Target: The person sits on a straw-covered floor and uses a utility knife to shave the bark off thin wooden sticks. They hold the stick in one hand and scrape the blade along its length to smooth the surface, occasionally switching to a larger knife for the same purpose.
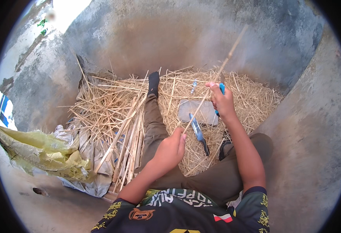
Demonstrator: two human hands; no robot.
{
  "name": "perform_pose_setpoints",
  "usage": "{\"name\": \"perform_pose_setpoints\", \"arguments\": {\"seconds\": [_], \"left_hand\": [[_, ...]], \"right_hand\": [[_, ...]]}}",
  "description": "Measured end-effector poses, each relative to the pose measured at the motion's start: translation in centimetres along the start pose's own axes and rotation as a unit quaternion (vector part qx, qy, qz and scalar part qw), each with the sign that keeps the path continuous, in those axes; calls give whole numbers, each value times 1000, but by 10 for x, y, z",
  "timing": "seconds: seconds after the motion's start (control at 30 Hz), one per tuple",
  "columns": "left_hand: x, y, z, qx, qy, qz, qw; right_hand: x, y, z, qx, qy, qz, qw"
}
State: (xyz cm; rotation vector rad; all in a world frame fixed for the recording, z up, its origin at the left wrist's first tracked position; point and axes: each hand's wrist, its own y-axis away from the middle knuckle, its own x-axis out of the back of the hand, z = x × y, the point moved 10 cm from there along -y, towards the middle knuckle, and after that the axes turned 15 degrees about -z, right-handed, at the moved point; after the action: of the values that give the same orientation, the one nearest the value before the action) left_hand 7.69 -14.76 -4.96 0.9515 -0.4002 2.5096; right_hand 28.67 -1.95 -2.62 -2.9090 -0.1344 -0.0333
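Observation:
A long, thin, pale cane stick (197, 112) runs slantwise from near my lap up to the far right, where its tip blurs against the wall. My left hand (169, 150) is closed around its lower end. Higher up, my right hand (222, 101) grips a blue-handled knife (222, 88), its thumb and fingers pressed against the stick. Most of the knife's blade is hidden or unclear. Below the stick lies a grey flat slab (209, 112) on the straw. A long blue tool with a dark handle (197, 132) rests partly over the slab's near edge.
Straw shavings (252, 93) cover the floor around my legs. Loose split stalks (129, 136) pile up on the left, beside a torn yellow sack (58, 149). A small wrapper (194, 86) lies past the slab. A rough concrete wall (170, 35) closes in the far side.

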Motion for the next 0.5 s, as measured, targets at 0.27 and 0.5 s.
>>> {"name": "perform_pose_setpoints", "arguments": {"seconds": [0.27, 0.5], "left_hand": [[-15, 6, -18, 22, 203, -102, 974], [-11, 9, -38, 59, 567, -131, 811]], "right_hand": [[-38, 29, -57, 97, 273, -33, 957], [-106, 72, -91, 324, 551, -161, 752]]}}
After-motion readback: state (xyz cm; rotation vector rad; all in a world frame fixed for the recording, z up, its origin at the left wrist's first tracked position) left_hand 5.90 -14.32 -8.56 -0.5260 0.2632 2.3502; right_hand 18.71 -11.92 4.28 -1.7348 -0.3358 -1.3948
